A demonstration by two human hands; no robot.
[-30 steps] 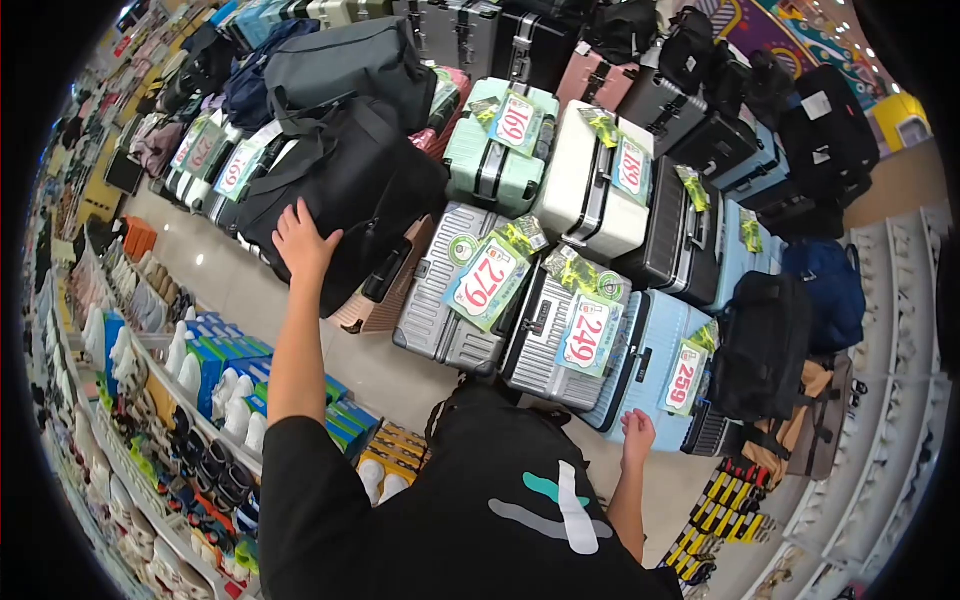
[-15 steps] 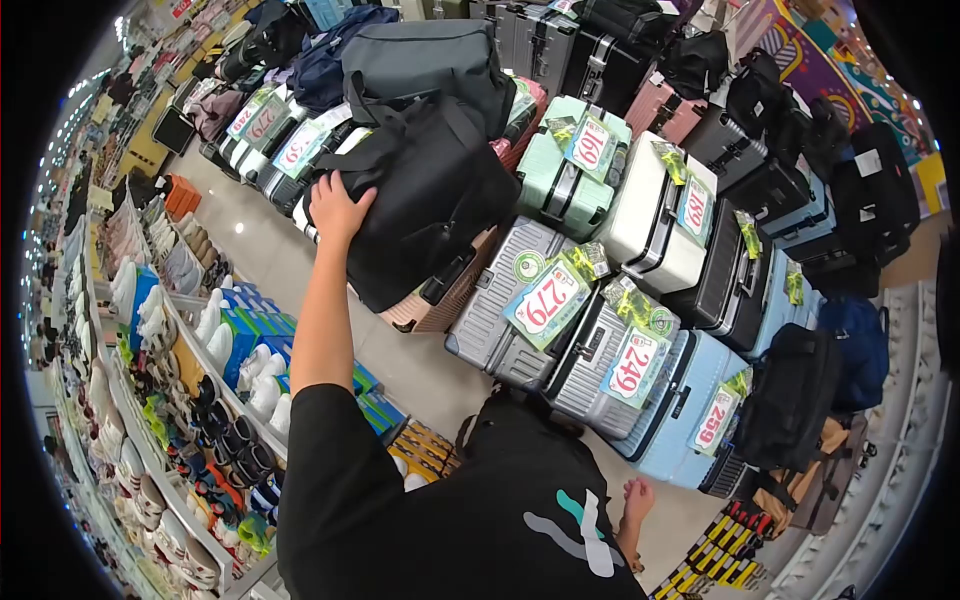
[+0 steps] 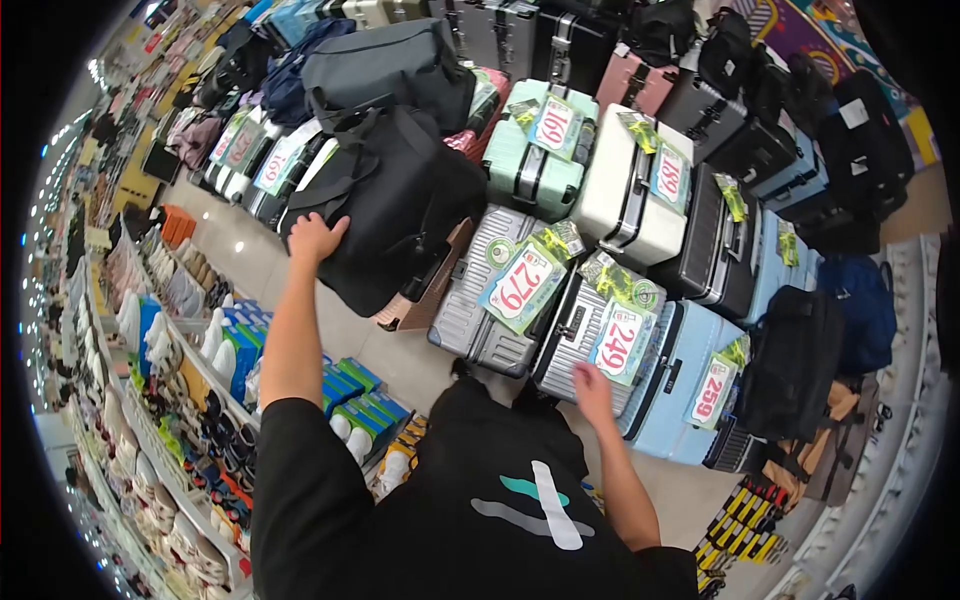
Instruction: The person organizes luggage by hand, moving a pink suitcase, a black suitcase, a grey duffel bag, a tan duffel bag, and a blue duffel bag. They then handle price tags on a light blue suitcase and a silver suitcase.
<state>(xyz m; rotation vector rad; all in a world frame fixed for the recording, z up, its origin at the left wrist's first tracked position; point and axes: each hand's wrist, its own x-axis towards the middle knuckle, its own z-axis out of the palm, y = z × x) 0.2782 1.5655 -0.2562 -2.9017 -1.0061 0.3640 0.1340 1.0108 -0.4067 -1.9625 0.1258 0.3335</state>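
Note:
My left hand (image 3: 317,237) lies against the left side of a large black duffel bag (image 3: 410,190), fingers apart on its fabric. The bag rests on top of a pink suitcase (image 3: 428,290), which it mostly covers. My right hand (image 3: 593,392) is over the silver suitcase (image 3: 560,350), just below its price tag (image 3: 622,340) marked 249; motion blurs its fingers. Between the two hands stands a grey suitcase (image 3: 470,300) with a tag marked 279. A light blue suitcase (image 3: 655,400) is to the right of my right hand.
Behind stand a mint suitcase (image 3: 530,185), a white suitcase (image 3: 610,210) and a black suitcase (image 3: 700,250). A grey duffel bag (image 3: 385,75) sits behind the black one. Shoe shelves (image 3: 190,420) run along the left. Dark bags (image 3: 790,370) stand at right.
My right hand has risen from low beside my body to the silver suitcase. My left hand stays at the black duffel bag. The view has shifted slightly.

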